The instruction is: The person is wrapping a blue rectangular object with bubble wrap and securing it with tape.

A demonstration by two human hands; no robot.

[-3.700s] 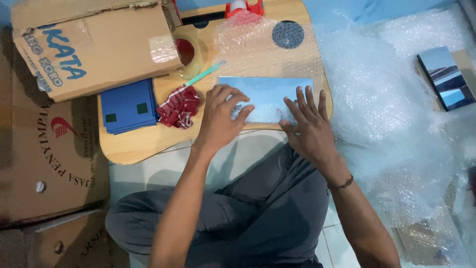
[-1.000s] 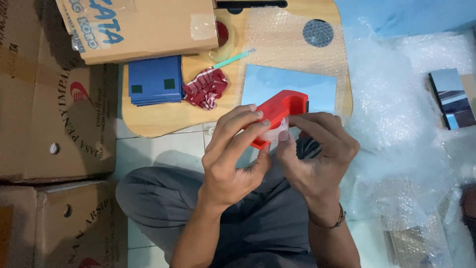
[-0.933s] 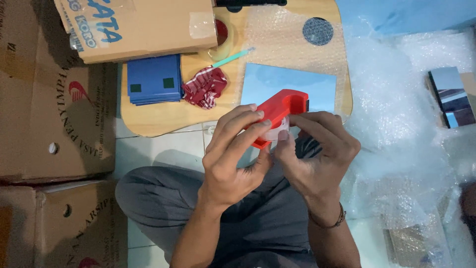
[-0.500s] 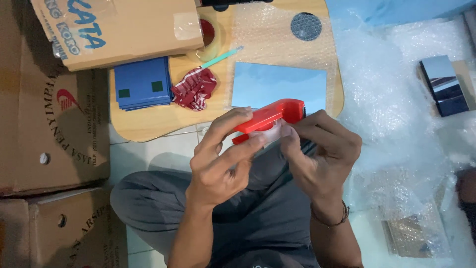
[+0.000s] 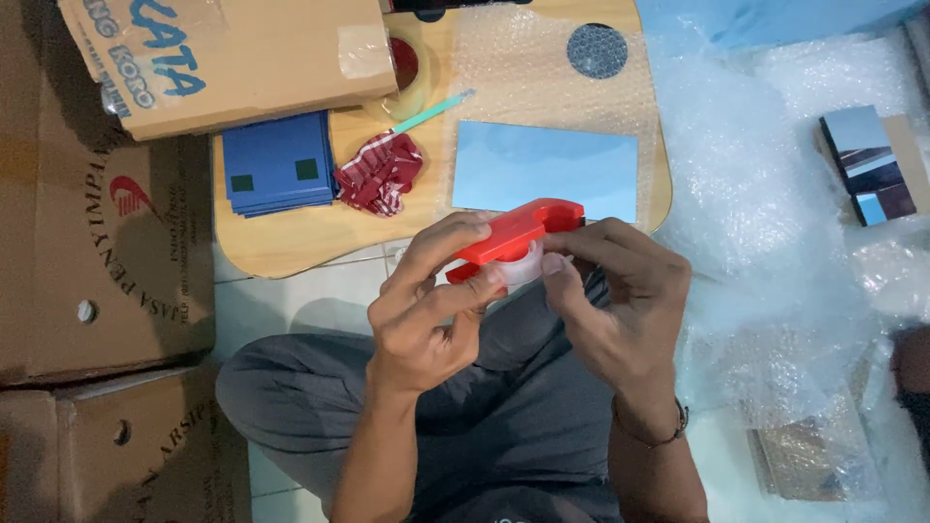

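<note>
Head view: large brown cardboard boxes (image 5: 107, 213) flank a rounded wooden tabletop (image 5: 291, 242) carrying a light-blue rectangular sheet (image 5: 542, 169), unwrapped and untaped so far as shows. Above the lap, a red plastic tape dispenser (image 5: 513, 232) lies near level, long axis running lower-left to upper-right. Left hand (image 5: 426, 310) closes round its body; right hand (image 5: 620, 300) pinches at the clear roll.

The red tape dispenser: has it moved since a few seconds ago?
Yes. The red tape dispenser was at the wooden board's far edge; now both hands hold it past the near edge, over the lap.
</note>
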